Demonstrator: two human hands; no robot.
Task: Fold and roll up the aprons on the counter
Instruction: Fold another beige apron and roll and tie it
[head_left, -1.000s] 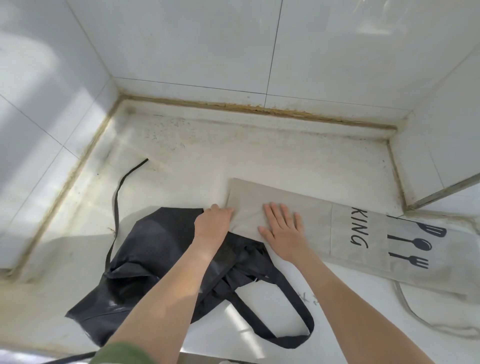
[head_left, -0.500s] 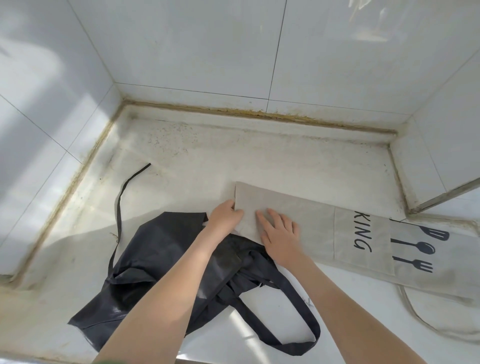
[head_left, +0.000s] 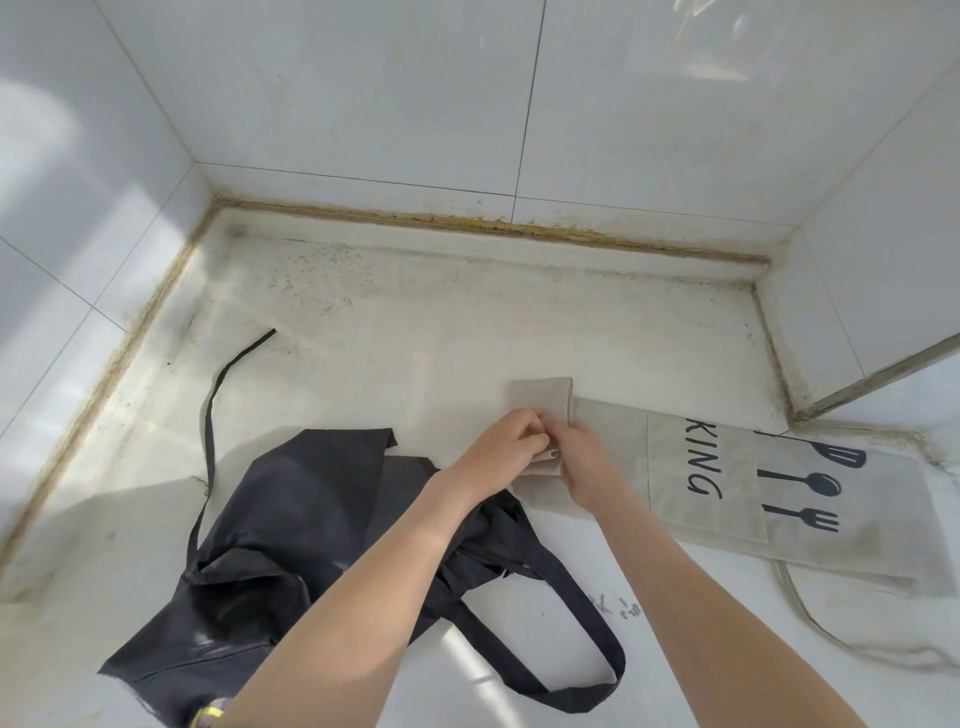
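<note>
Grip of L hand (head_left: 501, 448) & R hand (head_left: 584, 460) pinches folded end of beige cloth apron (head_left: 698, 470).

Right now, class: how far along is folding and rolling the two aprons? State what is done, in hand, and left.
Done: the beige apron is folded into a narrow strip. In hand: the left hand and right hand pinch its end, turned over into a first roll. Left: most of the strip lies flat; the black apron lies crumpled.
</note>
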